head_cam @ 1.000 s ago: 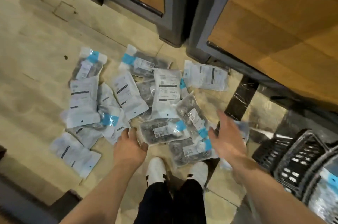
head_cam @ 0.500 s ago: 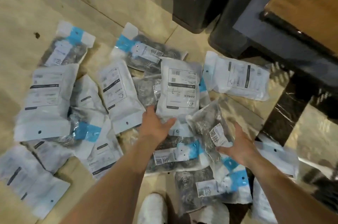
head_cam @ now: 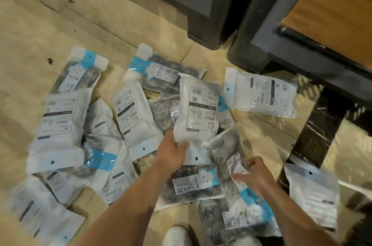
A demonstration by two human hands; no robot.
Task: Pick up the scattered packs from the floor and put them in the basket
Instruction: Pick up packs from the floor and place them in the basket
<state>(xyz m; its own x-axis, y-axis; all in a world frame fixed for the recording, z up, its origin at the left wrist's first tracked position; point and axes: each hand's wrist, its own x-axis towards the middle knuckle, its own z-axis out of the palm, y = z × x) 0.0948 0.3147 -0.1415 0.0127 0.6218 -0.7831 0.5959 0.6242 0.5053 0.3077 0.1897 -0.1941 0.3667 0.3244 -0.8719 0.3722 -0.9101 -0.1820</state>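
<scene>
My left hand grips the near edge of a white pack, thumb on top and fingers curled beneath. The pack's printed back faces up and its far end reaches over the packs beyond my fingers. My right hand is half closed, with the fingertips and thumb pinching the label end of a clear pack of metal scourers that lies tilted between my 2 hands. Under my left wrist sits another scourer pack with a blue and white label, and below my right hand, nearer my feet, a further one overlaps it. The rest of the packs are spread over the beige tiled floor. Left of my left hand lie a white pack, a larger white one, a clear one with a blue header and several more heaped and overlapping. Beyond my left hand lies a clear pack with a blue strip. Beyond my right hand lies a white pack on its side, and to the right of that hand another white pack rests partly on a dark marble strip. Past all the packs stand 2 dark cabinet bases. The toe of my white shoe shows between my forearms.
</scene>
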